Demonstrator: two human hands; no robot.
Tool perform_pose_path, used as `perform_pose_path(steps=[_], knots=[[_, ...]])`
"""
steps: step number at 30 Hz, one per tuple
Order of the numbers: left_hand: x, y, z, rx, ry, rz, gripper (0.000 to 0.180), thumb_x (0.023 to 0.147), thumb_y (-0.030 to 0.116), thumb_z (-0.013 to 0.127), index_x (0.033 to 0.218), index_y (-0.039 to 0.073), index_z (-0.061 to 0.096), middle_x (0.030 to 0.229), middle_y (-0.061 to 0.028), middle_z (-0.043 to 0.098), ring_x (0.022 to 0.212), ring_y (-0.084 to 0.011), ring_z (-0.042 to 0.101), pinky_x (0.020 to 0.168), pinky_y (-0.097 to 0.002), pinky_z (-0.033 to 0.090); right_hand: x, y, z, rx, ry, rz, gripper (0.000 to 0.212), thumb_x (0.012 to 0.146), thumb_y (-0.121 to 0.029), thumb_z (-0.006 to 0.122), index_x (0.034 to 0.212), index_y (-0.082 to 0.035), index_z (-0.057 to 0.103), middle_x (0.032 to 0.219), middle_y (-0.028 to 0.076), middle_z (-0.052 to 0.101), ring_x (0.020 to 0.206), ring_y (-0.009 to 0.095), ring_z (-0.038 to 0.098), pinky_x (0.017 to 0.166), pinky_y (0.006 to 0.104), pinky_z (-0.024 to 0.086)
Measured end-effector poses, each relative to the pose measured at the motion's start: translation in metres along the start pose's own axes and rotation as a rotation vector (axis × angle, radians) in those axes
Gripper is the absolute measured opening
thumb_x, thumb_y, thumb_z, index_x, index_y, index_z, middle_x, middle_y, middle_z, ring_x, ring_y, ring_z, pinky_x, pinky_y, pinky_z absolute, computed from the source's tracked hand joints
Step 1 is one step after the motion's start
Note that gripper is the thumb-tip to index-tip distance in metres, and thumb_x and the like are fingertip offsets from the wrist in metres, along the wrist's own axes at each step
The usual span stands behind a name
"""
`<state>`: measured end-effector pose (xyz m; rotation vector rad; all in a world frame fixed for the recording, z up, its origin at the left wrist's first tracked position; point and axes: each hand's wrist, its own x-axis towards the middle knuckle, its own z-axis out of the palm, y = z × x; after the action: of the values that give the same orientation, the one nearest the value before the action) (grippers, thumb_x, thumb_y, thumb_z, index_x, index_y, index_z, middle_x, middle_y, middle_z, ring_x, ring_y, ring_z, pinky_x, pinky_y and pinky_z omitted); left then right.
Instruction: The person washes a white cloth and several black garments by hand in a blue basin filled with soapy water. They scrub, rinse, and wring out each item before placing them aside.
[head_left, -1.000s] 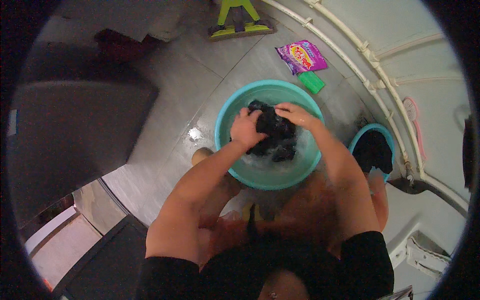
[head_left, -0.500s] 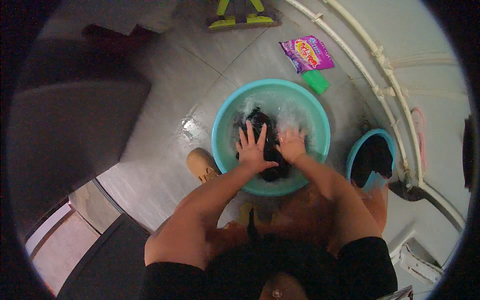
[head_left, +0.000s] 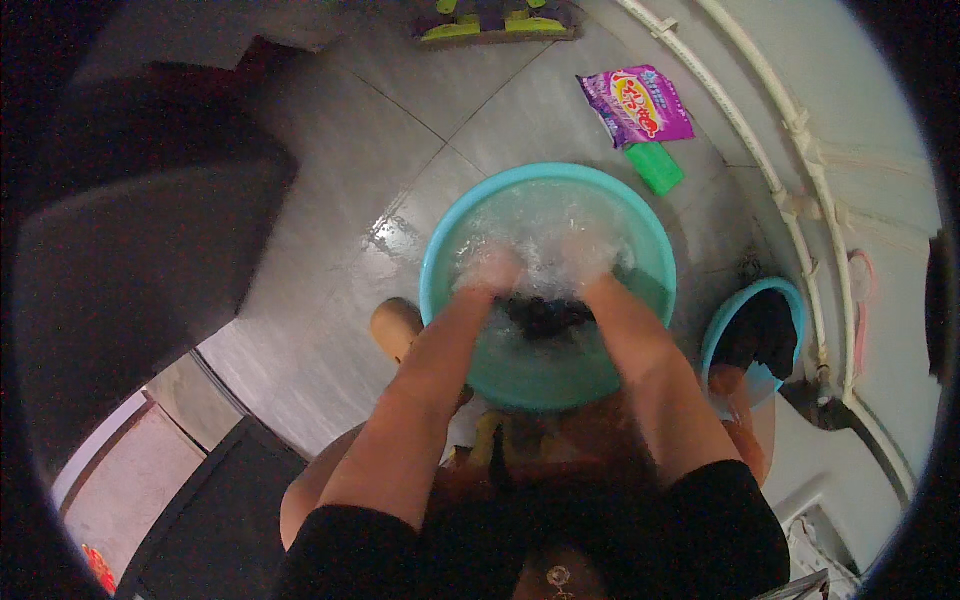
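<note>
A light blue-green basin [head_left: 430, 275] on the floor holds churned, bubbly water. Both my arms reach into it. My left hand [head_left: 494, 270] is in the water at the left of the basin's middle, its fingers smeared by motion and splash. My right hand [head_left: 590, 258] is at the right, its fingers hidden under white, foaming water. Between my wrists and a little nearer lies a bunched, wet black cloth [head_left: 548, 318], partly under water. Whether either hand grips the cloth cannot be made out.
A smaller blue basin [head_left: 710, 335] with black cloth [head_left: 770, 325] in it stands at the right. Beyond the large basin lie a purple packet [head_left: 640, 105] and a green block [head_left: 655, 168]. White pipes [head_left: 800, 150] run along the right wall. A tan shoe [head_left: 397, 327] touches the left side.
My hands, earlier spread on top of the black cloth, have moved away from me into the water. The water is more stirred, and the cloth now shows as a smaller bunch nearer me.
</note>
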<state>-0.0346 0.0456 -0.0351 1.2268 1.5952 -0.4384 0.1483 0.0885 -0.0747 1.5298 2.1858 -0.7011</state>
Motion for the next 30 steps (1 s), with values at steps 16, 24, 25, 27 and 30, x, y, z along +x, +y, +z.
perform_pose_path(steps=[16,24,25,27,30], knots=[[-0.151,0.051,0.014,-0.004,0.52,0.557,0.091,0.057,0.04,0.086,0.131,0.009,0.042,0.134,-0.022,0.039,0.123,-0.0439,0.04,0.102,-0.0476,0.038,-0.092,0.004,-0.07,0.298,0.039,-0.105,0.075,0.083,-0.056,0.059,0.136,-0.006,0.044,0.142,0.025,0.037,0.126,0.047,0.039,0.102,0.0525,0.037],[-0.111,0.03,0.031,0.271,0.257,0.108,0.133,0.056,0.057,0.083,0.152,0.018,0.0,0.154,-0.0212,0.015,0.138,-0.0413,0.026,0.109,-0.0487,0.031,-0.114,-0.014,-0.014,-0.056,-0.06,-0.122,0.09,0.078,-0.044,0.069,0.149,-0.015,0.022,0.147,0.02,0.031,0.127,0.043,0.038,0.099,0.0583,0.037],[-0.096,0.026,0.037,0.233,0.2,0.121,0.128,0.058,0.056,0.082,0.152,0.017,0.003,0.152,-0.0214,0.019,0.136,-0.0404,0.03,0.109,-0.0471,0.032,-0.107,-0.01,-0.006,0.004,-0.065,-0.134,0.086,0.078,-0.042,0.069,0.148,-0.016,0.025,0.145,0.019,0.034,0.125,0.041,0.042,0.098,0.0559,0.039],[-0.062,0.009,0.057,0.149,0.087,0.128,0.119,0.063,0.054,0.08,0.152,0.015,0.01,0.149,-0.0218,0.028,0.131,-0.0386,0.039,0.107,-0.0439,0.035,-0.088,-0.003,-0.005,0.065,-0.153,-0.209,0.075,0.079,-0.038,0.068,0.142,-0.015,0.036,0.139,0.02,0.042,0.119,0.039,0.048,0.097,0.0522,0.041],[-0.037,-0.003,0.081,0.143,0.25,0.115,0.092,0.072,0.047,0.075,0.145,0.011,0.032,0.142,-0.0212,0.04,0.123,-0.0379,0.047,0.103,-0.0421,0.04,-0.051,0.004,-0.044,0.083,-0.371,-0.345,0.058,0.08,-0.034,0.066,0.132,-0.012,0.051,0.129,0.022,0.053,0.112,0.038,0.055,0.096,0.0492,0.042]])
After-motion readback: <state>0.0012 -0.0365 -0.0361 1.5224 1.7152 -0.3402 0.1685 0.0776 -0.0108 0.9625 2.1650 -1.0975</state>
